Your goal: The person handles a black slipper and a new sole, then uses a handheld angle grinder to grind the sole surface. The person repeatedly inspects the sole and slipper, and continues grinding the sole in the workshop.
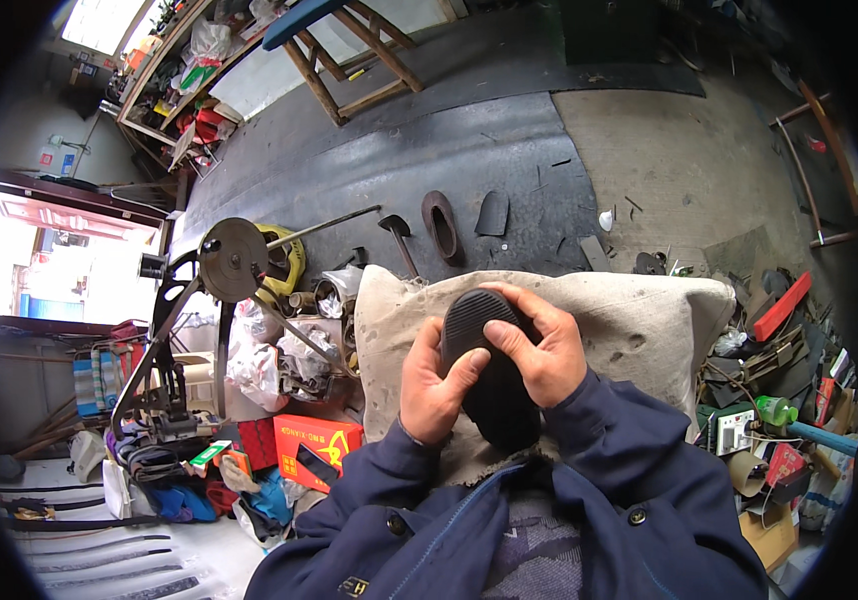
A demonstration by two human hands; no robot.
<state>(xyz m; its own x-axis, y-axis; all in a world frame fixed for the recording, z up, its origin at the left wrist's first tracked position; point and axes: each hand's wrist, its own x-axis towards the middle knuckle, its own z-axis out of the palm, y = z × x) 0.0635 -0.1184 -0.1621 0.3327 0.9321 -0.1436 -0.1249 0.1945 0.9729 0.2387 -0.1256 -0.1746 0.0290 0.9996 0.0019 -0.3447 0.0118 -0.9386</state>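
A black shoe (497, 400) with a ridged sole turned upward is held between both hands above a stained canvas cloth (649, 350) over my lap. My left hand (434, 385) wraps the shoe's left side, its thumb pressed on the sole. My right hand (544, 350) grips the other side, fingers over the upper end and thumb on the ridged surface. Beyond the cloth lie a brown shoe (441, 228), a dark sole-shaped piece (491, 213) and a metal tool with a wide head (399, 228).
An iron machine (234, 260) with a large wheel stands at left beside bags, clutter and a red box (321, 448). Assorted scraps, a green bottle (777, 410) and a red bar (781, 305) crowd the right. A blue-topped wooden stool (339, 60) stands at the back.
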